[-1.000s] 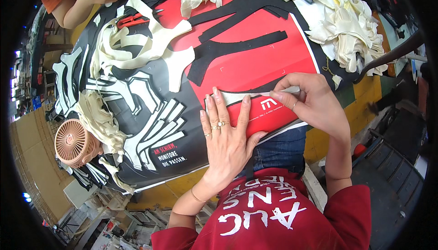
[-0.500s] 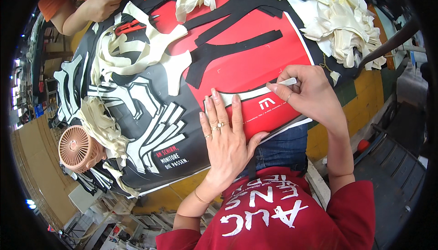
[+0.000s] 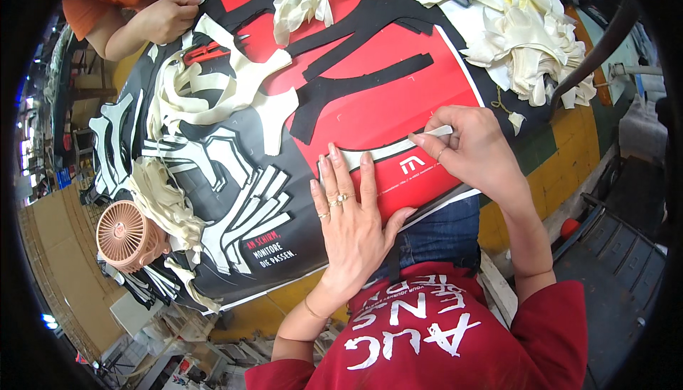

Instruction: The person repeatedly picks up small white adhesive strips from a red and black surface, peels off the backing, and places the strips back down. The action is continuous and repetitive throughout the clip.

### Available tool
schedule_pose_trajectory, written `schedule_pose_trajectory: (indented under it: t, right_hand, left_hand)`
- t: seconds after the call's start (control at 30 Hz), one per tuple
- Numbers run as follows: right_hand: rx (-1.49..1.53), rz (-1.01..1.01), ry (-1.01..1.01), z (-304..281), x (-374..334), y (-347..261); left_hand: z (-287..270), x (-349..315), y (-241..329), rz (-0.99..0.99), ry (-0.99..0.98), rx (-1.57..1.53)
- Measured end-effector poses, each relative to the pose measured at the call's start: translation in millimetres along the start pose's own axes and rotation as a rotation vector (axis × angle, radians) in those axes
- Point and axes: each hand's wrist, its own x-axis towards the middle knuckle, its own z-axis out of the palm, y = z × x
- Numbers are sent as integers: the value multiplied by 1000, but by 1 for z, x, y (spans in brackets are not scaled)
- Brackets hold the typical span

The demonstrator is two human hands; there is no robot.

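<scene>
A narrow white strip [image 3: 390, 151] lies along a black fabric piece [image 3: 373, 147], whose dark edge shows above it on the red part of the printed sheet [image 3: 341, 132]. My left hand [image 3: 353, 225] rests flat with fingers stretched out, its fingertips pressing on the left end of the strip. My right hand [image 3: 471, 142] pinches the strip's right end between thumb and finger, and the pale tip sticks up. Beyond my hands lie black Y-shaped fabric pieces [image 3: 356, 81]. What lies under my left fingers is hidden.
Cream fabric cut-outs [image 3: 267, 109] and red-handled scissors [image 3: 206, 52] lie on the far left. White-and-black cut pieces [image 3: 245, 212] fan out near a pink fan [image 3: 124, 233]. Cream scraps [image 3: 533, 56] pile at the far right. A co-worker's hand [image 3: 171, 19] works at the far left.
The whole view has shifted slightly. My hands hold nearly the same pose on the strip. At the far left, the co-worker's second hand has come into view.
</scene>
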Motion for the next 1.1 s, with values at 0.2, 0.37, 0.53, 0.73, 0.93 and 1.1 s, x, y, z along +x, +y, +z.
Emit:
schedule_pose_trajectory:
  t: [0.2,0.37,0.53,0.73,0.93,1.1]
  right_hand:
    - [-181,-108,90,6,-3,4]
    - [-248,-38,153,7,-9,0]
    - [42,145,203,-1,-15,3]
    - [110,139,215,-3,-12,8]
    - [65,136,228,-2,-11,7]
    - [22,123,279,4,-12,6]
  left_hand:
    - [-7,0,17,-47,36,90]
    - [11,18,31,146,-13,-109]
    - [19,22,31,150,3,-83]
    - [20,21,34,136,4,-11]
    - [19,21,34,124,-12,-8]
    - [20,21,35,121,-14,-10]
